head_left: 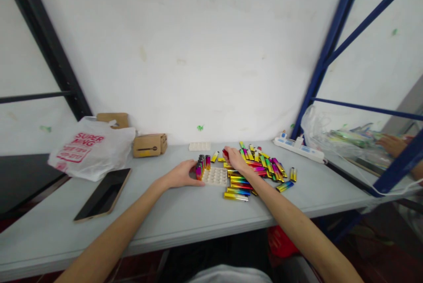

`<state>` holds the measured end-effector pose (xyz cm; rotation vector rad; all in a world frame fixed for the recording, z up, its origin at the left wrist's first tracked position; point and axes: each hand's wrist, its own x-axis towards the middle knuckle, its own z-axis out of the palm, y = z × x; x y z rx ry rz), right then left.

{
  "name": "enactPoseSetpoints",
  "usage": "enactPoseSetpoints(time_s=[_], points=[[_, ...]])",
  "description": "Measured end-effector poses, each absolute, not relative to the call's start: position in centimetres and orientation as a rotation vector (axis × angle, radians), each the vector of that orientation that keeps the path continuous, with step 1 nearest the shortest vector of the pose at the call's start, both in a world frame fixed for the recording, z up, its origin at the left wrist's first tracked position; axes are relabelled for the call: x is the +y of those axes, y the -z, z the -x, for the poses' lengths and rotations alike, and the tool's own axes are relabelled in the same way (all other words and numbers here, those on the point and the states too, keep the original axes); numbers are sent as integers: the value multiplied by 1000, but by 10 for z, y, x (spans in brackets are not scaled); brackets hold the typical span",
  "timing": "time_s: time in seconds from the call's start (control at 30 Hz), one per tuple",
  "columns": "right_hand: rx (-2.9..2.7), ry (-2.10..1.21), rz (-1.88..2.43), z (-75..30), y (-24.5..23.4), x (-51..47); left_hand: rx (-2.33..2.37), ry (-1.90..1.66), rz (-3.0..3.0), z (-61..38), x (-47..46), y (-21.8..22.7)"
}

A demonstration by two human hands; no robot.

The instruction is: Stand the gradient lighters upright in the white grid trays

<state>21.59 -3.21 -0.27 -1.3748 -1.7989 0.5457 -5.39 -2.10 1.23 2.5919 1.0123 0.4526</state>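
A: Left hand (pixel 183 174)?
B: Open, resting against white tray's (pixel 216 177) 9 o'clock edge, beside upright lighters (pixel 202 163).
A: Right hand (pixel 236 160)?
B: Over loose lighter pile (pixel 261 169), 3 o'clock of tray, mid-counter (pixel 172 212). Fingers curled; grip unclear, cannot tell.

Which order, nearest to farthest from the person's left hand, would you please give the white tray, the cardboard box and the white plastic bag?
1. White tray: just right of the left hand, at its fingers.
2. Cardboard box: behind and to the left, by the wall.
3. White plastic bag: farthest, far left, with red print.
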Motion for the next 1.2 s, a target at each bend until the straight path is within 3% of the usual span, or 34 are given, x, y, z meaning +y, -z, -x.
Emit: enactPoseSetpoints(time_s=[0.23,0.57,0.9,1.2], points=[[-1728,-708,1177,-206,-4,-42,979,-453,-2602,54,-20,-11],[-1889,-305,1162,-194,-9,-55,905,-508,-2553,51,-22,-11],[-2090,-302,1187,-189,-8,-58,949,-466,-2624,51,-17,-7],[-2242,-44,1264,-180,-15,-63,938,-461,-2612,51,-14,-4]])
